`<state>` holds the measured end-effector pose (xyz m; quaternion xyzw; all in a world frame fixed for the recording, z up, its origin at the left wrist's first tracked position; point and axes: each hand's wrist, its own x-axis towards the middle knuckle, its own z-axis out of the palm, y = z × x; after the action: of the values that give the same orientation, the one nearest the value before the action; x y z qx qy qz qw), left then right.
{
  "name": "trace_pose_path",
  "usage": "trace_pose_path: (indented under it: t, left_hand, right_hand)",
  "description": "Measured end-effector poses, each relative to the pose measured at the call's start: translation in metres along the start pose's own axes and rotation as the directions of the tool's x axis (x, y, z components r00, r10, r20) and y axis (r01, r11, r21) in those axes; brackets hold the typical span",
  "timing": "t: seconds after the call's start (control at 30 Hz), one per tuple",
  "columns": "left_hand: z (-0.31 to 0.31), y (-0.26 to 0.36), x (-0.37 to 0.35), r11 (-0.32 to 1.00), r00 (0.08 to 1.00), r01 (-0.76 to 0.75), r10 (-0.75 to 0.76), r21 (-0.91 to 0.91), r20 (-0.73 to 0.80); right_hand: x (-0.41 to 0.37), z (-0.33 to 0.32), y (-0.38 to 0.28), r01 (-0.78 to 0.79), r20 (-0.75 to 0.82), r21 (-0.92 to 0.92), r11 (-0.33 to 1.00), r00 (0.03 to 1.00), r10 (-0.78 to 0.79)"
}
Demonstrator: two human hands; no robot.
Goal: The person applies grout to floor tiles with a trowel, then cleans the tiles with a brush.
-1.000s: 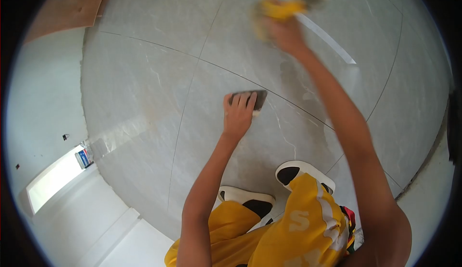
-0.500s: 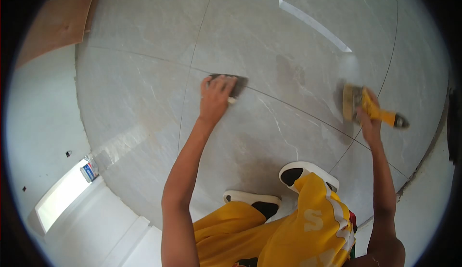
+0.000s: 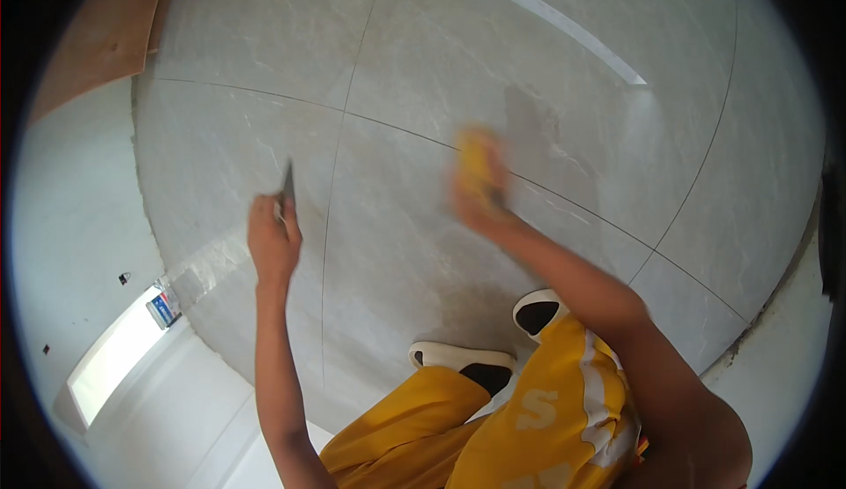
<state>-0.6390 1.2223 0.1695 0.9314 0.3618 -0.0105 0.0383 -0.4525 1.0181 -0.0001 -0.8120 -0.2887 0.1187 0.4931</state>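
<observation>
My left hand (image 3: 274, 240) is closed around a thin flat scraper (image 3: 289, 181), seen nearly edge-on with its dark blade pointing up the view, left of a tile joint. At the middle of the view, my right hand (image 3: 476, 207) grips a wide paintbrush (image 3: 478, 156) with a yellow handle. Motion smears both hand and brush, and the bristles do not show clearly. They overlap the long dark joint running across the grey tile floor (image 3: 423, 216).
Two slip-on shoes (image 3: 458, 361) stand on the tiles below the hands. At the lower left, a small blue and white box (image 3: 162, 309) sits by a bright opening. A brown panel (image 3: 97, 40) leans in at the upper left, and a light strip of reflection crosses the upper right floor.
My left hand has moved left and down with the scraper, whose blade has turned from flat to edge-on. My right hand has swept the brush left from the right side to the middle.
</observation>
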Motion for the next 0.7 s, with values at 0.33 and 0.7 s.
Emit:
trace_pose_path:
  t: [0.33,0.7]
  left_hand:
    - [-0.006,0.068,-0.092,0.963,0.925,-0.1,0.183,-0.25,0.333]
    - [-0.047,-0.011,-0.172,0.931,0.827,0.337,-0.222,-0.141,0.517]
  right_hand:
    - [0.108,-0.058,-0.064,-0.112,0.42,0.547,0.829,0.894,-0.156]
    - [-0.273,-0.506,0.168,-0.643,-0.642,0.076,0.762,0.553,0.53]
